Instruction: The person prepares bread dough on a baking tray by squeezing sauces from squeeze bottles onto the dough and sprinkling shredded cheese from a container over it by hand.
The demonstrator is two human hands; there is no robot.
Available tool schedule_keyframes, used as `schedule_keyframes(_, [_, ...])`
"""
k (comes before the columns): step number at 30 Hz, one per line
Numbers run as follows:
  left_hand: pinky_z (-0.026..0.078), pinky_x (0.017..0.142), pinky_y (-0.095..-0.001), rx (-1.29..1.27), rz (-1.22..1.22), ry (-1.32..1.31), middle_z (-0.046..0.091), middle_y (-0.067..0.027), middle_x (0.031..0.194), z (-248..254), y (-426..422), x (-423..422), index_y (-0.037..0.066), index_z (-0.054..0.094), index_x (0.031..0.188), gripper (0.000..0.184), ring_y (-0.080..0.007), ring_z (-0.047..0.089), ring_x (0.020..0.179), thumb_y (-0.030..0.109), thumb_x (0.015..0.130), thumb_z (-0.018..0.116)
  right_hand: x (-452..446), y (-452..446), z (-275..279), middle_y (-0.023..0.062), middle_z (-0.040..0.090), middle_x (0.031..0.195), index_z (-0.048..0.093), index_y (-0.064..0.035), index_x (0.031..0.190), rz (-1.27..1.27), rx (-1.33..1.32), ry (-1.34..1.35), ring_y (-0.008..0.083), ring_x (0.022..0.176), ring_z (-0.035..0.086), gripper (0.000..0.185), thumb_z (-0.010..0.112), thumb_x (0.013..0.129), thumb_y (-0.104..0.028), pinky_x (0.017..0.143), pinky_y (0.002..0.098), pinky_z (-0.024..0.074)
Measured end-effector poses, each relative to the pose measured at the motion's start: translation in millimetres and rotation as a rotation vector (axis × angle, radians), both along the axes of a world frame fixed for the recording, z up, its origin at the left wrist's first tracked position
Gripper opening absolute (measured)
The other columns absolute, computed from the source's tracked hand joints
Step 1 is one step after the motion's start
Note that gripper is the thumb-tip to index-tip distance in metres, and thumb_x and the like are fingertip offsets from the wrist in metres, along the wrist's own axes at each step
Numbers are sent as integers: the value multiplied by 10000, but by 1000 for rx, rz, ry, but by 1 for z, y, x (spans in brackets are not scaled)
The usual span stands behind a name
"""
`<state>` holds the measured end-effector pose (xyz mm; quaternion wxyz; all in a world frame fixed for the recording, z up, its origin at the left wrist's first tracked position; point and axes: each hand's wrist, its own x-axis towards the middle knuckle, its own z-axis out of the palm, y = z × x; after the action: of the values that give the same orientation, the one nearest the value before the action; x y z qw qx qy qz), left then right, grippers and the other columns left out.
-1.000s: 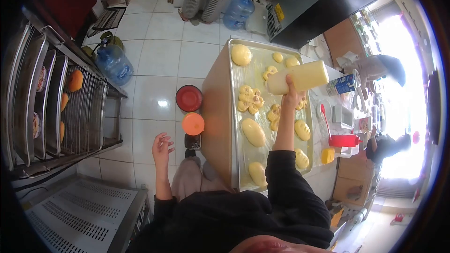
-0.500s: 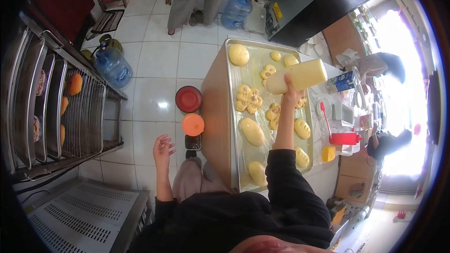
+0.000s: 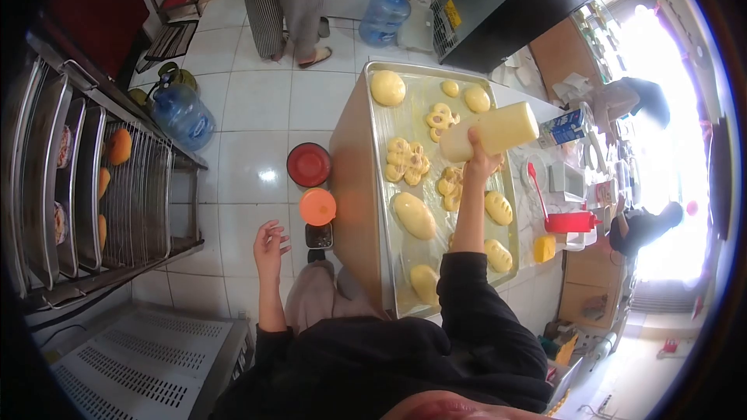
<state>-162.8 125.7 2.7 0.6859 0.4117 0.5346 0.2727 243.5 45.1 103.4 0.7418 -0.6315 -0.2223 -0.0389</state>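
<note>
My right hand (image 3: 484,157) is wrapped round a squeeze bottle (image 3: 504,129) of pale yellow contents. The bottle lies nearly level above a large metal tray (image 3: 375,120), its narrower end to the left, and hides part of what is below. Several glossy pieces of dough sit on the tray: a round bun (image 3: 387,88), a flower-shaped piece (image 3: 407,161), an oval loaf (image 3: 414,215) and a scored piece (image 3: 499,208). Out to the left, over the floor, my left hand (image 3: 271,239) hangs with its fingers loosely apart and nothing in them.
A rack (image 3: 140,202) with trays and buns stands left. Beside the table are a red bowl (image 3: 309,164) and an orange lid (image 3: 317,207). A red bottle (image 3: 569,222) and milk carton (image 3: 562,129) lie right. One person's legs (image 3: 289,8) show at the top; other people are at right.
The person at the top has stepped left. The tray and table have shifted slightly left in view. My right hand still holds the bottle, and my left hand is almost unmoved.
</note>
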Motion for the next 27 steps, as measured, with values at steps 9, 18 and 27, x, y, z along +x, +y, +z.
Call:
schedule_keyframes(9, [508,669,-278,21,-24,-17,557,-61,996,-2,2,2,95,502,1140,265,-146,577,829,207,901,483,-11,-20,-4,76,587,955,602,-9,947,-35,-107,-59,175,854,553,347,736,640,-102,749,304,449])
schedule_keyframes(18, [503,666,-275,10,-12,-32,558,-61,998,1,4,2,97,503,1141,258,-143,574,828,194,904,473,-16,-29,-11,94,579,999,546,16,1055,-30,-107,20,179,880,560,455,738,664,-115,755,297,459])
schedule_keyframes(27, [505,670,-270,-17,-41,-49,558,-71,1012,-3,-12,20,100,495,1151,256,-145,576,828,156,904,458,29,-33,43,73,553,973,507,-11,1066,113,264,243,171,908,556,409,709,729,-126,770,312,493])
